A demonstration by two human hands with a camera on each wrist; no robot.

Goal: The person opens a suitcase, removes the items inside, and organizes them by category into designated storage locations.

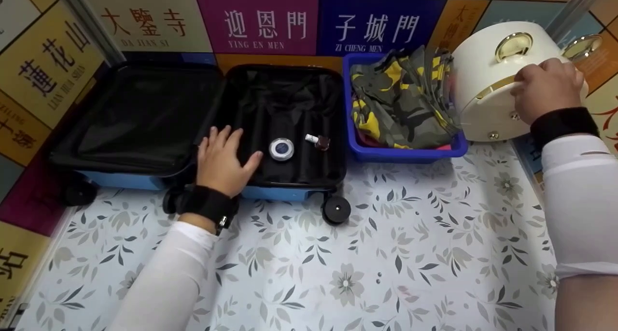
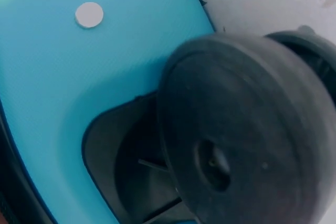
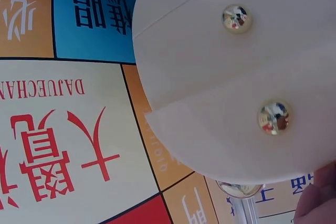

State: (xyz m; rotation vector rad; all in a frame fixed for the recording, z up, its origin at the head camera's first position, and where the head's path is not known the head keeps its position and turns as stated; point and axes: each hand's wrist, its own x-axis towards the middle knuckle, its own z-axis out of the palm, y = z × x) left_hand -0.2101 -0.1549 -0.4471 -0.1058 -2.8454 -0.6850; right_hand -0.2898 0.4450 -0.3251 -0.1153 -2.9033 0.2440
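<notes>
Cream case, right of the suitcase, we gripped with our right hand. Our left hand lay flat and open, steadying that suitcase.

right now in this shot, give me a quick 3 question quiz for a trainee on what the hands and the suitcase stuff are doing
1. True or false: the left hand rests with straight fingers inside the open suitcase.
2. What does the right hand grip? A) the blue bin B) the cream case C) the small bottle
3. Fill in: the round compact lies in the suitcase beside the small ____.

Key
1. True; the fingers lie flat on the black lining.
2. B; the cream case with gold fittings stands right of the blue bin that holds camouflage cloth.
3. bottle
</notes>
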